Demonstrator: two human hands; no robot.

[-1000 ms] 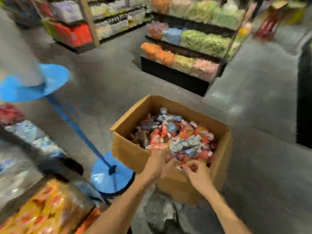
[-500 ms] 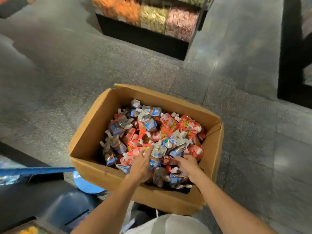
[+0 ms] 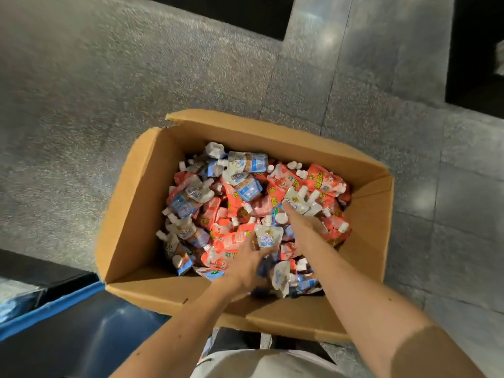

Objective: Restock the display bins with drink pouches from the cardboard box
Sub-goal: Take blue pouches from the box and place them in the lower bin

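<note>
Both hands reach deeper into the cardboard box (image 3: 131,214) than half a second ago. Now the left hand (image 3: 249,264) curls round a white-and-blue drink pouch (image 3: 266,238) just ahead of it; the right hand (image 3: 300,230) stretches flat beyond, fingertips touching another pouch (image 3: 300,199), gripping nothing. Gathering has likely begun.

This looks like a shop floor, in an aisle between display fixtures. An open cardboard box (image 3: 131,214) stands on the floor (image 3: 136,77), heaped with bulk stock: small spouted drink pouches (image 3: 245,192) in printed red-orange and blue-white wrappers. The floor is hard-wearing grey speckled stone, laid in large polished slabs that reflect overhead lights. A black plinth (image 3: 231,12) of a low fixture runs along the far edge. Another dark fixture (image 3: 474,50) stands at the far right, and a blue-edged dark unit (image 3: 54,309) sits at the near left.
</note>
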